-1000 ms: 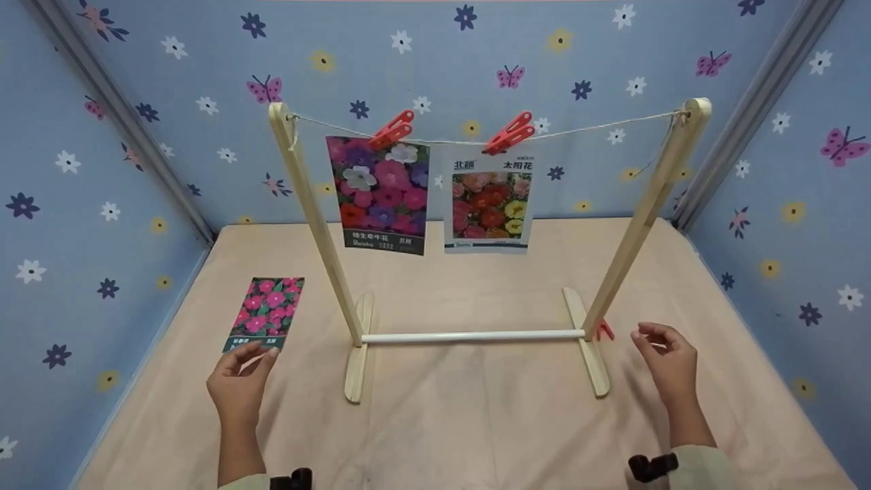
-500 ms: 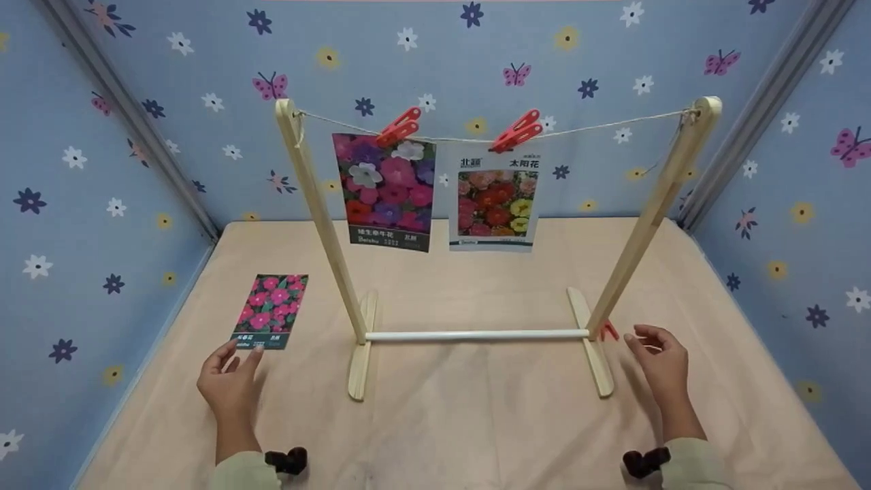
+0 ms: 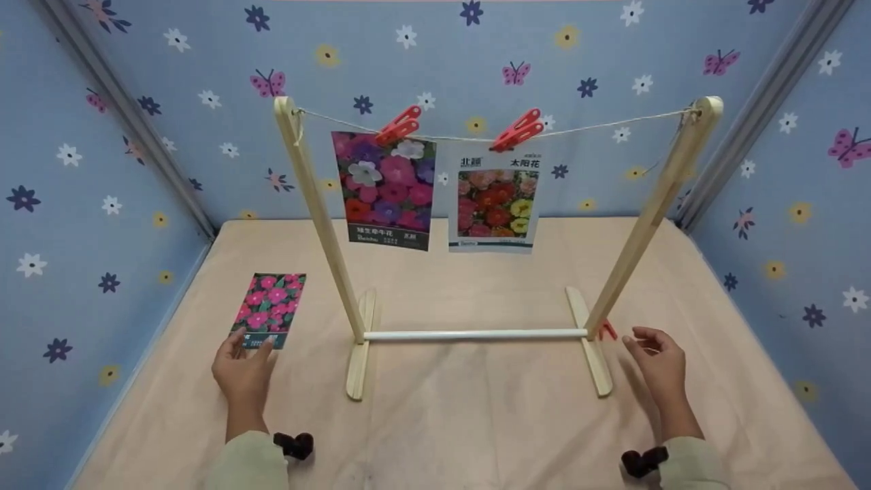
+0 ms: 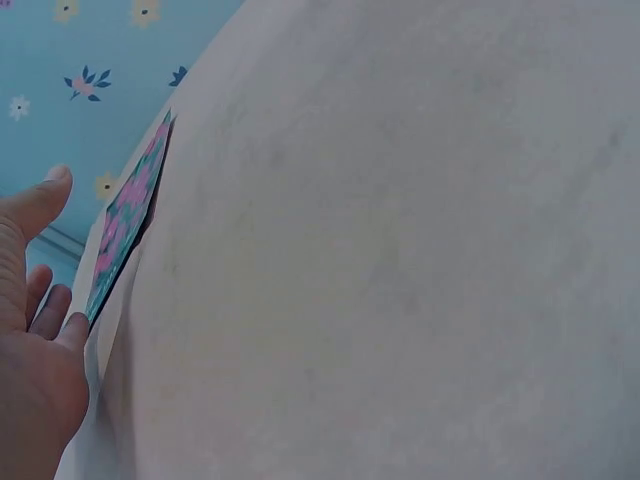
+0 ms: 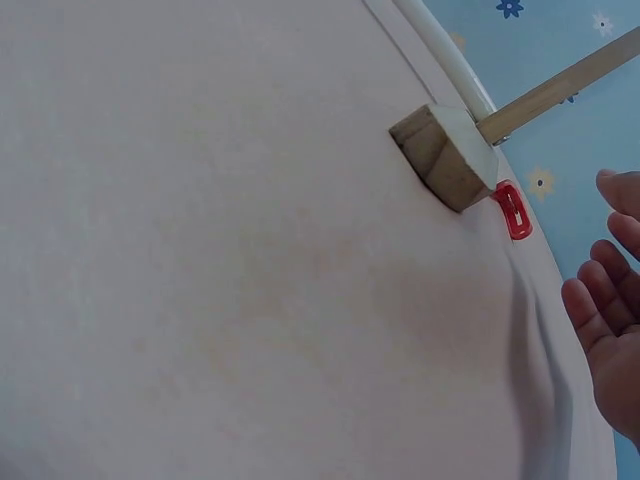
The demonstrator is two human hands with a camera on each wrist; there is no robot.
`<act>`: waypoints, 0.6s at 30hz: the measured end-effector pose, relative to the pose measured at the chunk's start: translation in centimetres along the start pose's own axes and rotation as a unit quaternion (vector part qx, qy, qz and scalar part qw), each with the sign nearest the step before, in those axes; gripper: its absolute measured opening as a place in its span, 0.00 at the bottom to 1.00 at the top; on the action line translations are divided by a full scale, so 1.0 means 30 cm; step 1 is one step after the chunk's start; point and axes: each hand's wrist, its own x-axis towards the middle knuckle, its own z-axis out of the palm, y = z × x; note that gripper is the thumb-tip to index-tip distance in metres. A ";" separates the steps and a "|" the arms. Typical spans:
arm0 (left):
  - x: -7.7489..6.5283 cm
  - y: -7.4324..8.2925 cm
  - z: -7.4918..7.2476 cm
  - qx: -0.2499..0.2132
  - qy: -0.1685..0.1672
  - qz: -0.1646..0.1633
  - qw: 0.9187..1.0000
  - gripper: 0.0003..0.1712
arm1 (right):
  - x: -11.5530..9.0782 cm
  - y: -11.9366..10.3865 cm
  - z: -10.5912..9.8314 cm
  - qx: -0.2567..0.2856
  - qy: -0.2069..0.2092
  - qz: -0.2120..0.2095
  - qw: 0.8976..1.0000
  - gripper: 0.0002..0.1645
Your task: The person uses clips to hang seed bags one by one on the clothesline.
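A flower seed packet (image 3: pixel 270 304) with pink blooms lies on the cloth at the left. My left hand (image 3: pixel 243 367) is over its near edge, thumb and fingers apart; in the left wrist view the packet (image 4: pixel 130 215) lies beyond the parted fingers. At the right, my right hand (image 3: pixel 659 364) hovers with loosely bent fingers and holds nothing. Close by, a red clothespin (image 3: pixel 606 330) lies partly hidden behind the rack's right post; the right wrist view shows the clothespin (image 5: pixel 514 211) beside the wooden foot (image 5: pixel 445 160).
A wooden rack with a white crossbar (image 3: pixel 476 335) stands in the middle. On its string (image 3: pixel 605 124), red clothespins (image 3: pixel 518 131) hold a petunia-like packet (image 3: pixel 388 194) and a white-bordered packet (image 3: pixel 495 204). Flower-patterned walls (image 3: pixel 435 41) enclose the table's back and sides.
My left hand has shifted slightly, drawing back and then forward over the packet's near edge. My right hand has moved a little left, towards the clothespin by the post.
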 end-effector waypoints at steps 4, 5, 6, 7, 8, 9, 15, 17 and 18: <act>0.008 -0.001 0.014 0.005 -0.032 0.005 0.999 0.41 | -0.001 0.000 -0.003 -0.004 -0.003 0.006 1.000 0.23; 0.009 -0.002 0.016 0.011 -0.044 0.006 0.999 0.39 | -0.001 0.000 -0.003 -0.002 -0.004 0.004 1.000 0.23; 0.009 -0.003 0.018 0.012 -0.057 0.005 0.998 0.37 | -0.002 0.001 -0.003 -0.002 -0.005 0.003 1.000 0.22; 0.009 -0.004 0.020 0.007 -0.071 0.002 0.997 0.35 | -0.003 0.002 -0.002 -0.003 -0.006 0.001 1.000 0.22; 0.009 -0.004 0.023 0.003 -0.083 0.001 0.997 0.33 | -0.004 0.003 -0.001 -0.004 -0.005 -0.001 1.000 0.22; 0.008 -0.004 0.025 -0.002 -0.094 -0.001 0.996 0.31 | -0.004 0.004 -0.001 -0.004 -0.004 -0.004 1.000 0.21; 0.001 0.003 0.035 0.002 -0.105 -0.018 0.994 0.29 | -0.005 0.010 0.004 0.001 -0.016 -0.005 1.000 0.22; -0.001 0.007 0.037 0.027 -0.100 -0.022 0.994 0.29 | -0.003 0.013 0.005 0.000 -0.022 0.001 1.000 0.23; -0.002 0.009 0.038 0.043 -0.098 -0.018 0.994 0.29 | -0.002 0.015 0.006 -0.004 -0.024 0.005 1.000 0.24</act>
